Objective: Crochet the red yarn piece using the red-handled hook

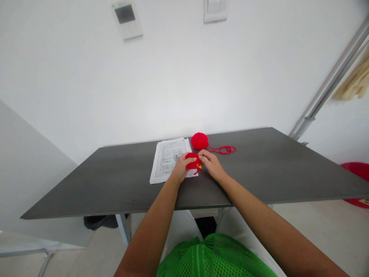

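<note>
A small red crocheted piece (193, 161) is held above the table, over the lower right part of a printed sheet. My left hand (181, 166) grips its left side, thumb on top. At its right edge my right hand (211, 163) is closed, fingertips pinched together; whether a hook or yarn is between them is too small to tell. A yellow marker (199, 166) hangs at the piece's lower right, near a short red tail. Behind the hands sits a red yarn ball (199, 141), with loose strand (226, 150) looping to its right.
Printed papers (165, 161) lie on the dark grey table (115, 181), against a white wall. A red basin (357, 169) stands beyond the table's right end. A black bag (100, 222) is below the left side.
</note>
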Motion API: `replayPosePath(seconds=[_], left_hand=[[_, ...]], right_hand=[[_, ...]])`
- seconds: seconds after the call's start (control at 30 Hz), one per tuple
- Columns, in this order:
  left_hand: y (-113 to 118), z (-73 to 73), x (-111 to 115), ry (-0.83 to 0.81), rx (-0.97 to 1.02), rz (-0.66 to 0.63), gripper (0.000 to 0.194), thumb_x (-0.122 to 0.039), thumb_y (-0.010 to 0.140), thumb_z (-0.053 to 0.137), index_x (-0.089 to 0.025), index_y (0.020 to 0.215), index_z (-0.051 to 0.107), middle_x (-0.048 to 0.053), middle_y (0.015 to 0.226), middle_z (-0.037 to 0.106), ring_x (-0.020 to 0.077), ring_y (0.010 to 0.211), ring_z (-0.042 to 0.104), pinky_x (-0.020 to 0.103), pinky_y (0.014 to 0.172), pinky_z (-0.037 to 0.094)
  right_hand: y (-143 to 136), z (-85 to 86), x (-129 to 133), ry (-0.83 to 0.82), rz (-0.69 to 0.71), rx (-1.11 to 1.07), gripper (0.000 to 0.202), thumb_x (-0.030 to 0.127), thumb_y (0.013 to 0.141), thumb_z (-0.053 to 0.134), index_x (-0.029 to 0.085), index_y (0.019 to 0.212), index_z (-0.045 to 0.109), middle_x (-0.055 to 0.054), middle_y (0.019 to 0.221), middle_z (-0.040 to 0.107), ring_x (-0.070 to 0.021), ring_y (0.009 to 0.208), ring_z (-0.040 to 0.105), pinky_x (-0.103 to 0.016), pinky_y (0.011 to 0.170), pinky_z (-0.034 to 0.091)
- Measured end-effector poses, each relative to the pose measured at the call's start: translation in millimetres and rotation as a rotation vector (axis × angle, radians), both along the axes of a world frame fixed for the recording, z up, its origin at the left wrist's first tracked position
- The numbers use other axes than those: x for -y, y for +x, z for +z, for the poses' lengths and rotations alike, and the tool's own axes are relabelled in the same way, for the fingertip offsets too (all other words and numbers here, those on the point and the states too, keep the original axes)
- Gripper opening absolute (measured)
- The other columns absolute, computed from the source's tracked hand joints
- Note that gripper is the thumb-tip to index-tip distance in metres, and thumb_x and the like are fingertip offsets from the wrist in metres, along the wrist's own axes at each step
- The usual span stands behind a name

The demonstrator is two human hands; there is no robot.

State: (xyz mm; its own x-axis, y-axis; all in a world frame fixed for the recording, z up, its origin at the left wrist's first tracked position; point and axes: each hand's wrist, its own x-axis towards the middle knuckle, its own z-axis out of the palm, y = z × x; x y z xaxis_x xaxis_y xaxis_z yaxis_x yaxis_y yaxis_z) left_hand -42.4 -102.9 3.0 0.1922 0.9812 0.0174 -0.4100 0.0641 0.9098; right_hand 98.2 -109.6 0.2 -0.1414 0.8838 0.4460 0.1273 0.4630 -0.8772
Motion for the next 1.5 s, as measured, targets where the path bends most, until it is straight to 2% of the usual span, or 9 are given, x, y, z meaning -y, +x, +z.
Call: replayPosePath(seconds=[0.6,1.5], left_hand=[[-0.7,-2.6,-1.9,-0.004,-0.025,-0.008,0.021,-0.018,0.053,0.074,-0.014,0.07,0.062,-0.001,0.062,0.062,0.0105,0.058,0.055,0.024,0.061,0.04],[-1.0,-3.9,-1.7,0.005,-0.046,-0.018,0.022,-0.018,0.054,0.074,-0.013,0.071,0.06,-0.002,0.061,0.063,0.0099,0.058,0.055,0.024,0.062,0.041]], right_hand=[[-0.9,3.9,2.2,-0.008,-0.023,-0.006,0.012,0.03,0.077,0.047,0.021,0.069,0.05,0.002,0.065,0.047,-0.015,0.064,0.043,-0.027,0.062,0.034],[-0.8,0.3,0.6,0.012,-0.01,-0.033,0.011,0.028,0.078,0.048,0.021,0.071,0.05,0.003,0.066,0.046,-0.014,0.064,0.042,-0.026,0.061,0.033]])
